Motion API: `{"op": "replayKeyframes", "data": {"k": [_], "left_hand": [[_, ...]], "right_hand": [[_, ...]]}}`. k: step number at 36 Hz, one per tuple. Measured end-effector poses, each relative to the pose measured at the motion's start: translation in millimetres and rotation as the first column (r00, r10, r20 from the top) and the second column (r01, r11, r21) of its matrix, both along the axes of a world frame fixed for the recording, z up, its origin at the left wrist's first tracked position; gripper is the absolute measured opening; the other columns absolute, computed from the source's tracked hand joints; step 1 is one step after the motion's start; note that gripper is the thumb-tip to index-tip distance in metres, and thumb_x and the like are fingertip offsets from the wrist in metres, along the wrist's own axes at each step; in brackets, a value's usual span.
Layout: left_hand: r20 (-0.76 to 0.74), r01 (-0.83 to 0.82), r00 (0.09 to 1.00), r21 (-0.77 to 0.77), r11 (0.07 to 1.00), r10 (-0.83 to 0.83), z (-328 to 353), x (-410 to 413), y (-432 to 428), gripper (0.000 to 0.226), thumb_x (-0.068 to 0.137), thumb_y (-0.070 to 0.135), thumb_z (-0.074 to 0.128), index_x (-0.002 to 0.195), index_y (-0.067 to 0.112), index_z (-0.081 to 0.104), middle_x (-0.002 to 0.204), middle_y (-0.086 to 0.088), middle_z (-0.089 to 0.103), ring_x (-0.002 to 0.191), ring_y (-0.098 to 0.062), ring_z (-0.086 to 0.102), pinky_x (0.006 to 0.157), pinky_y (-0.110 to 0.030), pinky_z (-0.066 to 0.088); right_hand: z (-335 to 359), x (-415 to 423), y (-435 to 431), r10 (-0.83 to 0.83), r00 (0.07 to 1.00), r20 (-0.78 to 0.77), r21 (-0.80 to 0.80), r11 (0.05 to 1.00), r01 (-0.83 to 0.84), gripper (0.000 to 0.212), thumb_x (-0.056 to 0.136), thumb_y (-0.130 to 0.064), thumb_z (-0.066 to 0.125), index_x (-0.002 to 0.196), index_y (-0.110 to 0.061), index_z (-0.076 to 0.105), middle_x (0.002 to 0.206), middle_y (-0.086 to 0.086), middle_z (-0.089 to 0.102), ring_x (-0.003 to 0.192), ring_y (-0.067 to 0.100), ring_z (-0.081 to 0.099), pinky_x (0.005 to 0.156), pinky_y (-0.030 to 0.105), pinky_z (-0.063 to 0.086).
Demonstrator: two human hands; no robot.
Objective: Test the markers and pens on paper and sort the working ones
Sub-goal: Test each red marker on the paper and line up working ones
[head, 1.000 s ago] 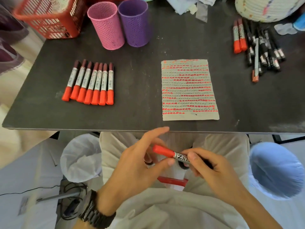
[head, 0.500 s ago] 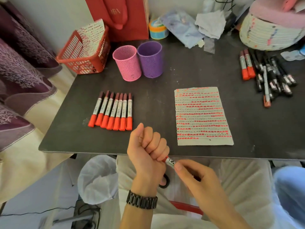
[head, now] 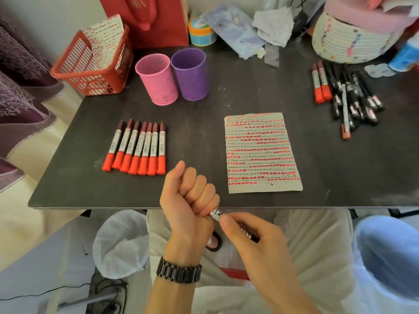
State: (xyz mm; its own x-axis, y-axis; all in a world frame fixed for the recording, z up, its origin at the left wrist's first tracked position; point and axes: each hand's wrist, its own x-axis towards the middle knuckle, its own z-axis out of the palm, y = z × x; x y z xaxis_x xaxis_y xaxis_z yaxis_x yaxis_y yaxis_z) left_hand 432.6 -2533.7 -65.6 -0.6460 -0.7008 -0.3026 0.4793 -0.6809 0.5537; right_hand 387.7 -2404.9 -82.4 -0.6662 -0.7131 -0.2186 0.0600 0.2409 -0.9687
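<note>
1. The left hand [head: 190, 196] was closed in a tight fist round one end of a marker [head: 216, 215]. That end was hidden inside the fist, so I cannot tell whether a cap sat there.
2. The right hand [head: 254, 236] pinched the barrel just beside the fist, thumb on top and fingers curled beneath. Only a short labelled stretch of barrel showed between the two hands.
3. Both hands hung above the lap, just short of the near edge of the bench [head: 204, 109]. The left wrist was straight and the right forearm came in from the lower right.
4. The step looked like uncapping for a test stroke. Doing it well would call for a straight pull along the barrel rather than a bend. The right pinch should be firm, and the cap should be kept in the left fist for recapping.
5. The paper [head: 260, 152] lay just ahead of the right hand, covered in red dashes almost to its near edge. Only a thin bare strip there looked free for a stroke.
6. Ahead of the left hand lay a neat row of markers [head: 138, 148], probably the sorted ones. Well ahead and to the right of the right hand, a loose pile of pens [head: 347, 94] likely waited for testing.
</note>
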Motion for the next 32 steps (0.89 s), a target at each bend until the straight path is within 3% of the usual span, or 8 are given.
{"op": "replayKeyframes", "data": {"k": [6,10,15,20,23,27,29,32], "left_hand": [[0.233,0.071,0.972,-0.301,0.951,0.002,-11,11,-6,0.032,0.091,0.029,0.056,0.062,0.018,0.049,0.059,0.001,0.041,0.051,-0.016,0.043,0.049,-0.024,0.044],[0.490,0.269,0.865,-0.633,0.726,0.108,-22,32,-12,0.016,0.091,0.032,0.061,0.085,0.021,0.071,0.089,0.000,0.070,0.081,-0.017,0.065,0.074,-0.022,0.053],[0.619,0.389,0.757,-0.685,0.616,0.211,-26,54,-23,0.016,0.093,0.045,0.065,0.096,0.034,0.077,0.095,0.004,0.076,0.088,-0.012,0.070,0.078,-0.021,0.053],[0.618,0.314,0.723,-0.692,0.650,0.309,-18,59,-33,0.019,0.086,0.047,0.063,0.092,0.039,0.079,0.090,0.008,0.077,0.077,-0.008,0.068,0.070,-0.018,0.052],[0.601,0.277,0.728,-0.697,0.661,0.329,-15,54,-33,0.019,0.085,0.050,0.064,0.092,0.040,0.078,0.090,0.009,0.077,0.077,-0.008,0.068,0.069,-0.018,0.052],[0.588,0.278,0.736,-0.715,0.641,0.336,-15,51,-35,0.020,0.085,0.055,0.066,0.092,0.040,0.077,0.082,0.008,0.076,0.073,-0.002,0.067,0.069,-0.019,0.051],[0.600,0.347,0.701,-0.759,0.551,0.386,-17,53,-41,0.021,0.089,0.060,0.064,0.093,0.043,0.075,0.083,0.012,0.075,0.078,-0.003,0.068,0.074,-0.021,0.052],[0.469,0.438,0.549,-0.866,0.241,0.692,-21,59,-60,0.022,0.091,0.056,0.057,0.098,0.043,0.073,0.102,0.027,0.068,0.103,0.000,0.061,0.091,-0.011,0.042]], "right_hand": [[-1,-24,-2,0.148,0.989,-0.015,0.025,0.989,-0.148,0.009,0.091,-0.043,0.067,0.088,-0.041,0.075,0.062,-0.010,0.066,0.055,-0.001,0.053,0.056,0.012,0.041],[3,-44,-5,0.156,0.984,-0.082,0.051,0.987,-0.153,0.009,0.086,-0.047,0.072,0.092,-0.040,0.071,0.066,-0.010,0.070,0.060,0.003,0.062,0.058,0.012,0.042],[9,-67,-15,0.251,0.966,-0.056,0.103,0.964,-0.245,0.028,0.079,-0.052,0.078,0.094,-0.037,0.060,0.075,-0.008,0.076,0.064,0.003,0.067,0.064,0.009,0.043],[17,-75,-39,0.189,0.966,0.177,-0.128,0.977,-0.167,0.033,0.072,-0.046,0.087,0.096,-0.029,0.074,0.086,0.012,0.077,0.064,0.016,0.067,0.058,0.021,0.052],[18,-69,-60,0.105,0.977,0.184,-0.177,0.982,-0.072,0.039,0.060,-0.050,0.079,0.097,-0.038,0.077,0.088,0.004,0.078,0.077,0.018,0.074,0.062,0.021,0.057],[16,-52,-87,0.171,0.983,0.063,-0.172,0.972,-0.158,0.025,0.073,-0.039,0.074,0.098,-0.040,0.074,0.091,-0.009,0.077,0.088,0.008,0.074,0.062,0.017,0.057],[14,-47,-100,0.194,0.980,0.036,-0.140,0.972,-0.188,0.019,0.083,-0.033,0.071,0.103,-0.032,0.072,0.090,-0.009,0.077,0.088,0.008,0.074,0.064,0.018,0.058],[11,-49,-120,0.219,0.971,-0.099,-0.027,0.975,-0.222,0.022,0.087,-0.043,0.066,0.108,-0.039,0.064,0.091,-0.017,0.074,0.088,0.003,0.073,0.066,0.019,0.059]]}}
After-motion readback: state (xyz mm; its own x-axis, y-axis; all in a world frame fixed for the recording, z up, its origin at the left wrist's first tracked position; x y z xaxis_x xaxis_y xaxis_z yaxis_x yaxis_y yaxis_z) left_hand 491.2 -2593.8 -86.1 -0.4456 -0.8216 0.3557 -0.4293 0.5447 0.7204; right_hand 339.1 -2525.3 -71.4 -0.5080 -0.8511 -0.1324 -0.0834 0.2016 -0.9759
